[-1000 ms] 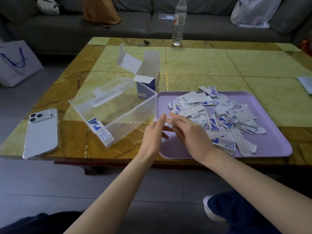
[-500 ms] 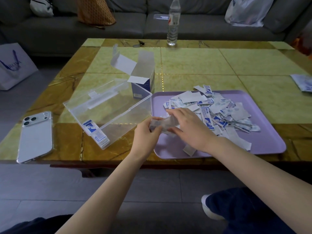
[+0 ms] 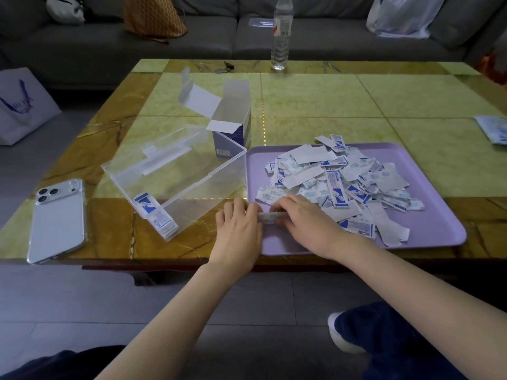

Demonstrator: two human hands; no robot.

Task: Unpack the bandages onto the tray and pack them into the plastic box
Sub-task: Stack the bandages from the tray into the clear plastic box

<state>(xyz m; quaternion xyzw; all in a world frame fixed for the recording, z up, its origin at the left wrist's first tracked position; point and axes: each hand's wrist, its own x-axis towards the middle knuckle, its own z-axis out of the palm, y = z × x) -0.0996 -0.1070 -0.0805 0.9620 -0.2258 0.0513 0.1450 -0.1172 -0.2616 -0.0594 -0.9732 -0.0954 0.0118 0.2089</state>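
My left hand (image 3: pixel 238 229) and right hand (image 3: pixel 304 223) pinch a small bandage stack (image 3: pixel 267 216) between closed fingertips, at the lilac tray's (image 3: pixel 428 231) nine o'clock edge, beside the clear plastic box (image 3: pixel 192 174).

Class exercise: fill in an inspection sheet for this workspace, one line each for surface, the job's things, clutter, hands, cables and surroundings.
Surface: yellow-green marble table.
Job's things: purple tray heaped with loose bandages; clear plastic box left of it holds a small stack; opened carton behind.
Clutter: phone, water bottle, keys, packet at right edge.
Hands: left hand and right hand squaring a bundle at the tray's near-left corner.
Cables: nothing seen.
Surroundings: grey sofa, bags, tiled floor.
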